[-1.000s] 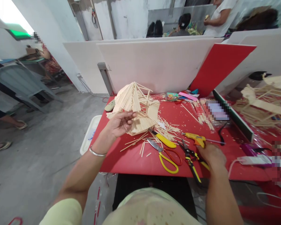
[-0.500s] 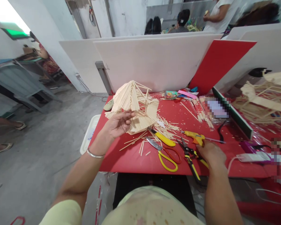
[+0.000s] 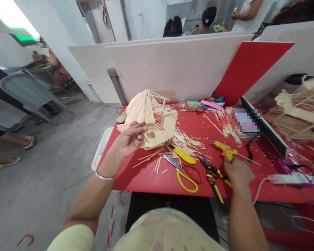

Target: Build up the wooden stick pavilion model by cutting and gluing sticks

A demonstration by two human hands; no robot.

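My right hand [image 3: 238, 171] is wrapped round the handle of a yellow hot glue gun [image 3: 226, 150] with a glue stick out of its back end, its nozzle pointing left and away from me. My left hand [image 3: 129, 140] is at the near side of a small house model [image 3: 139, 108] built of thin wooden sticks, with a pointed, partly covered roof. Its fingers are curled, thumb close to the index finger; whatever they pinch cannot be made out. Loose wooden sticks [image 3: 189, 143] lie right of the model. Scissors [image 3: 173, 161] with red and yellow handles lie between the hands.
Black-and-yellow snips [image 3: 213, 179] lie beside my right forearm, and a yellow-handled tool [image 3: 184, 155] is near the scissors. White boards [image 3: 172, 69] stand behind the red table [image 3: 146, 179]. A green divider [image 3: 267, 129] borders another stick model [image 3: 300, 111] at right.
The glue gun in my right hand has moved slightly right and away, its nozzle turned more away from me. My left hand has hardly moved beside the model.
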